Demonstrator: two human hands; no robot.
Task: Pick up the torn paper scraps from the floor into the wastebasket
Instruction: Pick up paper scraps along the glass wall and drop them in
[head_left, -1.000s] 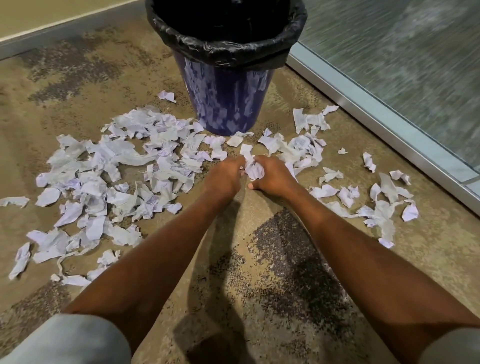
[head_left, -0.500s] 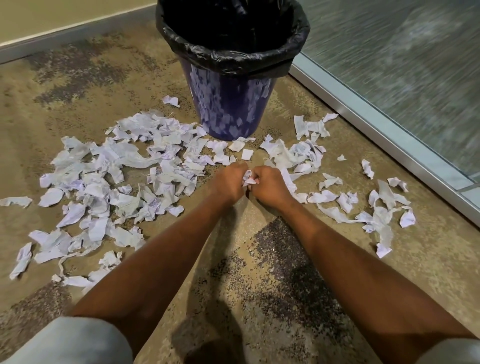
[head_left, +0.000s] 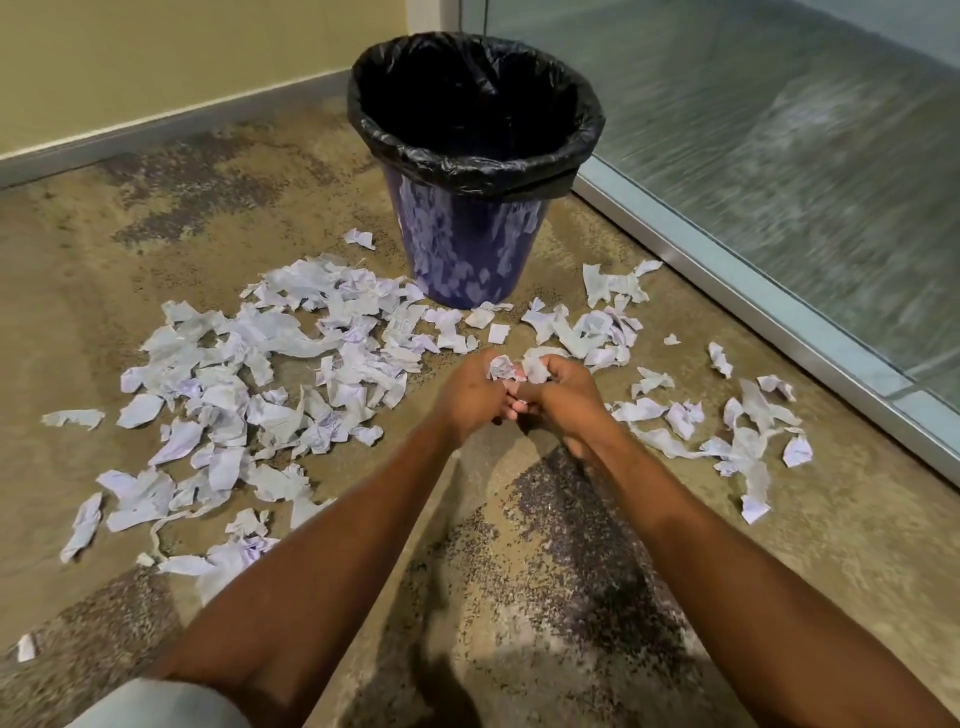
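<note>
Head view: crumpled scraps (head_left: 511, 366) clenched between left hand (head_left: 470, 395) and right hand (head_left: 561, 397), short of wastebasket (head_left: 467, 244).

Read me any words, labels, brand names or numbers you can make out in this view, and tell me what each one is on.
None can be read.
Paper scraps on the floor: faint purplish marks that may be writing or print, too small and blurred to read.
Scraps held in the hands: same faint marks, unreadable.
Wastebasket: pale patches on its blue wall, no label or brand visible.
Black liner: no print visible.
</note>
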